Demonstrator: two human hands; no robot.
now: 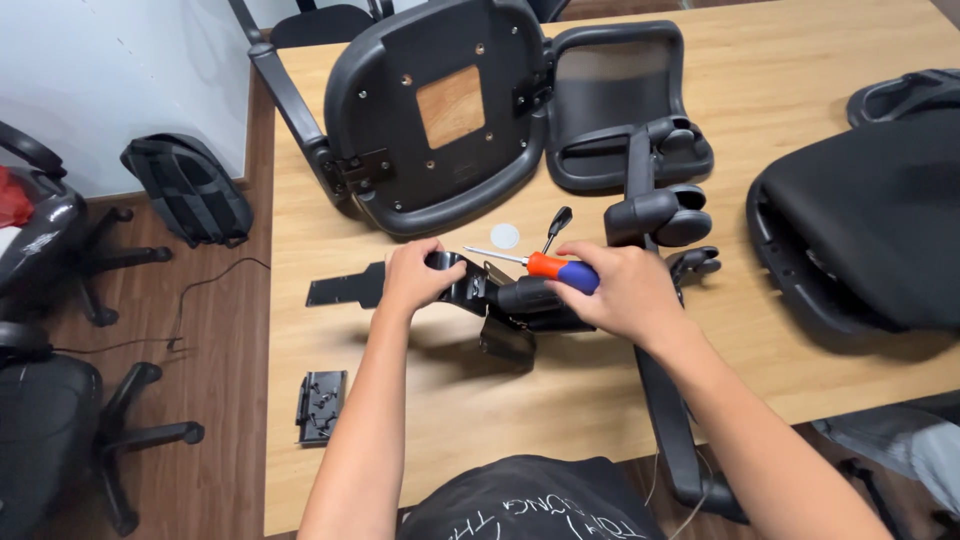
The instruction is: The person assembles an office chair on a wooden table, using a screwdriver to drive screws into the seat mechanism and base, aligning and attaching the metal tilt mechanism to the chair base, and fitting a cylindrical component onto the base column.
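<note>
The left hand (418, 272) clasps the black chair mechanism (490, 300) lying on the wooden table (420, 400), just below the upturned seat shell (440, 110). The right hand (620, 290) grips a screwdriver (545, 265) (orange and blue handle), its shaft pointing left over the mechanism. A small tray of screws (320, 405) lies near the table's edge.

Bare tabletop (470, 440) near the front edge; seat shell (440, 110) and black cushion (870, 230) crowding behind and right

Orange-and-blue-handled screwdriver (548, 264), black chair mechanism (500, 300), black seat pan (440, 110), light wood table (800, 60).
</note>
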